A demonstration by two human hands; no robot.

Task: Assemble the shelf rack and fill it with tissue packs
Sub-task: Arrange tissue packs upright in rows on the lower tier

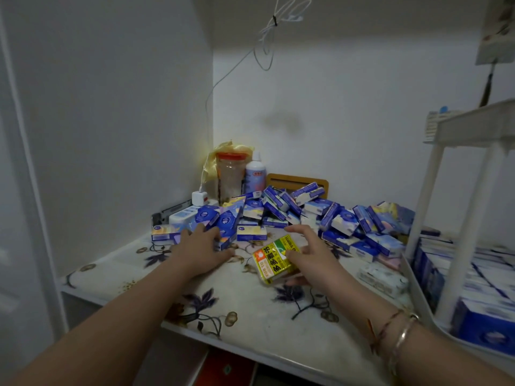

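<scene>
A heap of small blue-and-white tissue packs [306,213] lies on the flower-patterned table [223,302] against the back wall. My left hand [200,246] reaches into the heap's left side, fingers curled round a blue pack [227,232]. My right hand [309,254] holds a yellow-green pack with black characters [274,259] just above the table. The white shelf rack [468,218] stands at the right, its lower tray filled with rows of blue packs [485,296].
A clear jar with a red lid [230,176], a white bottle [255,174] and a wooden stand [298,181] sit behind the heap. A white charger and power strip [195,204] lie at back left, with a cable running up the wall. A white patterned pack [381,277] lies beside the rack.
</scene>
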